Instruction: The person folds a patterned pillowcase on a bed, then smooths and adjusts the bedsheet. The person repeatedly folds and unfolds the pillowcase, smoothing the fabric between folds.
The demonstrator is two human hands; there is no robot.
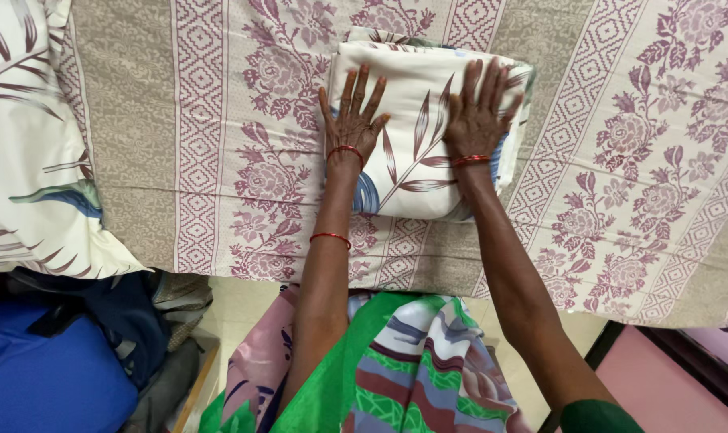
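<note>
A folded cream cloth with a purple and blue leaf print lies on a bed covered by a beige and mauve floral bedsheet. My left hand rests flat on the cloth's left edge, fingers spread. On the cloth's right part my right hand presses palm down, fingers together. Both wrists wear red bangles.
A pillow in the same leaf print lies at the bed's left end. Below it sits a blue cushion or bag with dark fabric. The bed's front edge runs across the lower middle, above my green and striped clothing.
</note>
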